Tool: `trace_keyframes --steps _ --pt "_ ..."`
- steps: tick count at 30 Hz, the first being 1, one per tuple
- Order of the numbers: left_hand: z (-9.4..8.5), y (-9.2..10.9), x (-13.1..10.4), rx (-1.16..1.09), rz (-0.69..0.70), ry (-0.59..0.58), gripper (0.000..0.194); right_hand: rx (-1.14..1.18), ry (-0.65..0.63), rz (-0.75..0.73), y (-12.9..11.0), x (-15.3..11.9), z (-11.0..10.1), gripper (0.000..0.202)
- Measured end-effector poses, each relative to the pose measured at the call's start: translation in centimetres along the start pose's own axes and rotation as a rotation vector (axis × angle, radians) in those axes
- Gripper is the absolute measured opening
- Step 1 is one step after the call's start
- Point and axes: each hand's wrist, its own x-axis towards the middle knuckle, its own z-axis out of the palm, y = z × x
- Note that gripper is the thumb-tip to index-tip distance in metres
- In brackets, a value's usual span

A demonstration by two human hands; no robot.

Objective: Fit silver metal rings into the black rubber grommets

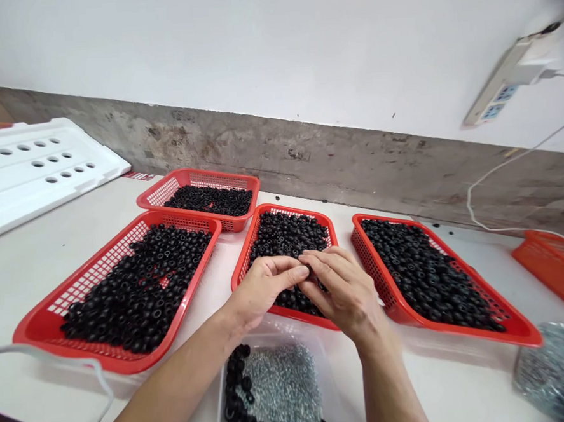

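My left hand and my right hand meet at their fingertips over the middle red basket. Pinched between them is a small black round part, mostly hidden by the fingers. Many black ring-like parts fill that basket. Just below my wrists stands a clear plastic box of small shiny silvery pieces. More black parts lie along its left and front sides.
Black parts also fill the left red basket, the back red basket and the right red basket. A bag of silvery pieces sits at right. A white foam panel leans at left. A power strip hangs on the wall.
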Motion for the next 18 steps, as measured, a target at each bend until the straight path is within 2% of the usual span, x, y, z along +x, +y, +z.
trace_keyframes --steps 7,18 --pt "-0.38 -0.33 0.24 -0.054 -0.026 -0.187 0.024 0.044 0.007 0.093 -0.03 -0.28 -0.22 0.027" --pt "-0.06 -0.70 0.30 -0.006 0.033 -0.111 0.026 0.033 -0.015 -0.025 0.52 -0.36 -0.13 0.029"
